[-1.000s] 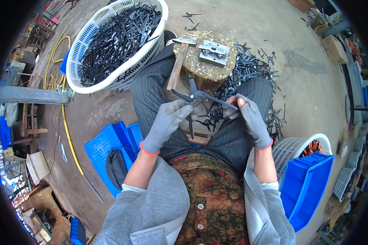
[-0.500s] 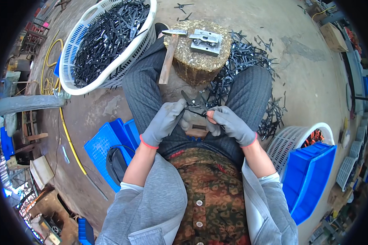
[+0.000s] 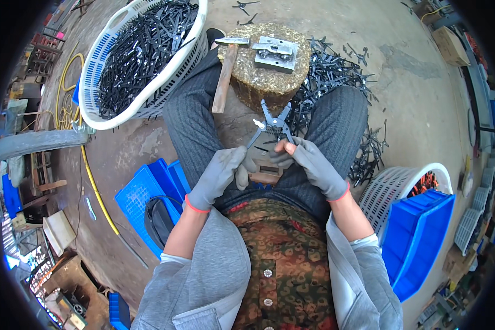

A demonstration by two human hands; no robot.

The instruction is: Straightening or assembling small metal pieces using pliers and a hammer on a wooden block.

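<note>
Head view shows small dark pliers [image 3: 273,122] in the middle of the frame, held up just below the round stump [image 3: 258,91]. Their tips point up and stand apart, and a little coil spring [image 3: 273,131] sits between the two handles. The left hand [image 3: 217,176] pinches the low end of one handle in its fingers. The right hand [image 3: 315,165] grips the other handle, with its bare thumb tip showing. For good work, it seems best to hold both handles near their ends, pull or squeeze them evenly, and keep the spring straight. Soft skin should stay out of the gap, as it could get nipped. On the stump, a hammer [image 3: 225,80] lies to the left of a metal block [image 3: 276,61]. A pile of dark tools [image 3: 335,74] lies to the right of the stump, and a white basket [image 3: 115,121] full of dark pieces stands at the upper left.
</note>
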